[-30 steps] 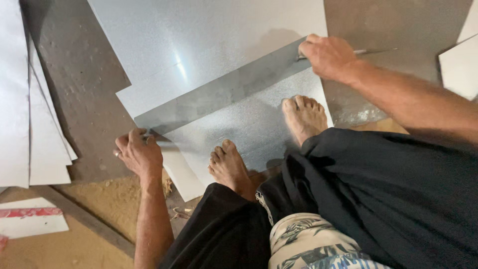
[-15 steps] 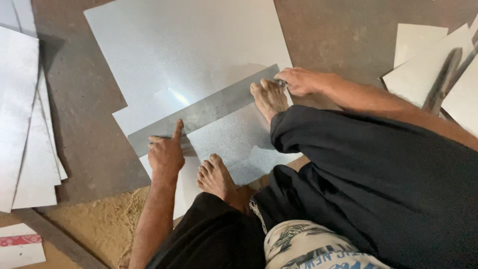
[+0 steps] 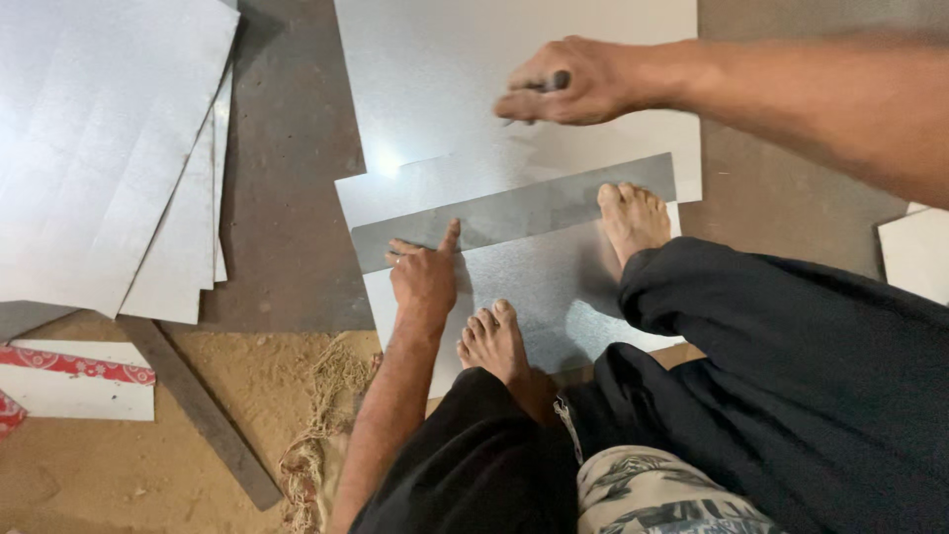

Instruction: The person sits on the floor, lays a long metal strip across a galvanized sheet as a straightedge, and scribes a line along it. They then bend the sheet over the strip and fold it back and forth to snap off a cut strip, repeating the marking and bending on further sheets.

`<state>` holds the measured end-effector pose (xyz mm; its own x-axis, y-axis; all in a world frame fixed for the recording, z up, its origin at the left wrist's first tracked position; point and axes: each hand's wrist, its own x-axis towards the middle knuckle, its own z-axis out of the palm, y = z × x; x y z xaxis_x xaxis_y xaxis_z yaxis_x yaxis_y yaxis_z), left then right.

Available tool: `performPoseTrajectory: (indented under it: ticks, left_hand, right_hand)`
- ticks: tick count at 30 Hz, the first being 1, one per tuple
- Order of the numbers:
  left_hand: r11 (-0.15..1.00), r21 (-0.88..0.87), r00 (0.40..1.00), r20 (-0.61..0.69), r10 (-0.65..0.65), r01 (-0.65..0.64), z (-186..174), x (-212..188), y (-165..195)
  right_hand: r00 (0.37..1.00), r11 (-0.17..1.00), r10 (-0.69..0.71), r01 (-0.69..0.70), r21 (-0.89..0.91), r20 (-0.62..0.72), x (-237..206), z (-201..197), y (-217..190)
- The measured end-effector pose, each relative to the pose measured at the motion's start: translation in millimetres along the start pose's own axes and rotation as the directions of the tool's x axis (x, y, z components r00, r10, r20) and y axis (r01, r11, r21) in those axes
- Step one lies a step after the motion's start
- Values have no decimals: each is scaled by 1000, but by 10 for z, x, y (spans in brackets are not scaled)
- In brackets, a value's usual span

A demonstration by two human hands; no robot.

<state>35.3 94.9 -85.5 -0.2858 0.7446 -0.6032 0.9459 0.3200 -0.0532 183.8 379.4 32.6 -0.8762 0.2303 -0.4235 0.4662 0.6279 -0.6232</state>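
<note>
A: Item 1, left hand (image 3: 425, 277)?
B: Flat on the metal strip (image 3: 514, 210), index finger out, pinning its left end. Nothing pinched.

A: Item 2, right hand (image 3: 568, 84)?
B: Closed round a thin dark tool (image 3: 556, 81), prob. a scriber or pencil; tip blurred, can't tell which. Hand sits above the strip, over the metal sheet (image 3: 514, 69).

A: Item 3, strip & sheet, location?
B: Both on the floor (image 3: 287, 218). Strip lies across the sheet as a straightedge, right end under the right foot (image 3: 633, 218). Left foot (image 3: 494, 341) on a lower sheet.

A: Step, approx.?
B: Looks like marking a line along the strip's top edge. Next move calls for the strip held dead steady w/ hand & foot, tool tip tight to the edge.

A: Other stock?
B: Stack of sheets (image 3: 109, 148) at left, well apart; flat bar (image 3: 203, 415) near it.
</note>
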Motion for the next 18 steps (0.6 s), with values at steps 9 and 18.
performPoseTrajectory:
  ticks: [9, 18]
  left_hand:
    - [1000, 8, 990, -137, -11, 13, 262, 109, -66]
    - [999, -14, 991, -130, -34, 32, 411, 175, -37]
  right_hand:
    - [981, 885, -111, 171, 433, -162, 1318, 1419, -884]
    - [962, 911, -240, 270, 310, -134, 1057, 1406, -658]
